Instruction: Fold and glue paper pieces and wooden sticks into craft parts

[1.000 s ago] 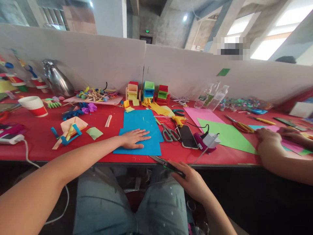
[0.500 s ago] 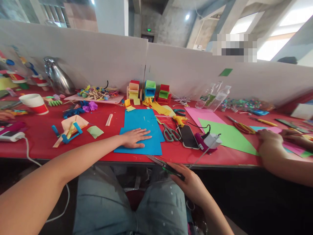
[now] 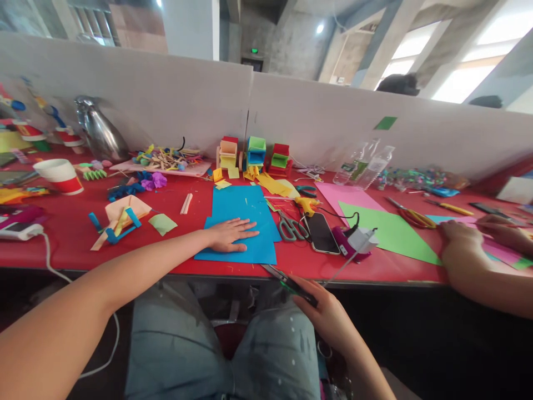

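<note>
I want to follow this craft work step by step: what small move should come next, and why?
Probably raise the right hand with its dark tool over the blue paper: the left hand already lies flat on that sheet, while the tool is low at the front edge of the red table, not over the sheet.

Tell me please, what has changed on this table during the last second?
Almost nothing. The right hand, its fingers closed on a dark tool, drifted slightly to the right. The left hand stayed flat on the blue paper. Nothing was taken or released; the co-worker's hands kept their place at the right.
</note>
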{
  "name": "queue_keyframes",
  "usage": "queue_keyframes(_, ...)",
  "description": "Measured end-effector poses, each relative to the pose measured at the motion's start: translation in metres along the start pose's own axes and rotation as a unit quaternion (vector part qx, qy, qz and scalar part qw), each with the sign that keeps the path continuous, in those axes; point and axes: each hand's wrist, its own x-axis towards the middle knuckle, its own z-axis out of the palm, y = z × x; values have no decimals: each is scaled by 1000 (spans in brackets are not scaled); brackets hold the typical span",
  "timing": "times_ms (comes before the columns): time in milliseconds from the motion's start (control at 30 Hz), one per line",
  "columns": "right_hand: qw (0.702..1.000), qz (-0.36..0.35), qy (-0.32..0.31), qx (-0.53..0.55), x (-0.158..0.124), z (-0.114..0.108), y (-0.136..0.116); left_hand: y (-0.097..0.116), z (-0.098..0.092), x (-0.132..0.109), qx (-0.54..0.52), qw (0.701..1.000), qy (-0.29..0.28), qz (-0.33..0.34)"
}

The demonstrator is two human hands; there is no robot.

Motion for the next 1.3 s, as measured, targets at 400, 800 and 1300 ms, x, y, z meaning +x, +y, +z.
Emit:
queue_keyframes(400,1000,0,-7,-30,3,1,-17,-3,4,1,-1,1000,12,7)
queue_keyframes(800,999,-19,-27,-14,5,3,-19,-4,4,1,-1,1000,15,6)
queue_keyframes(1300,998,2,-46,-47,9,4,-26,-4,4,1,9,1000,14,5)
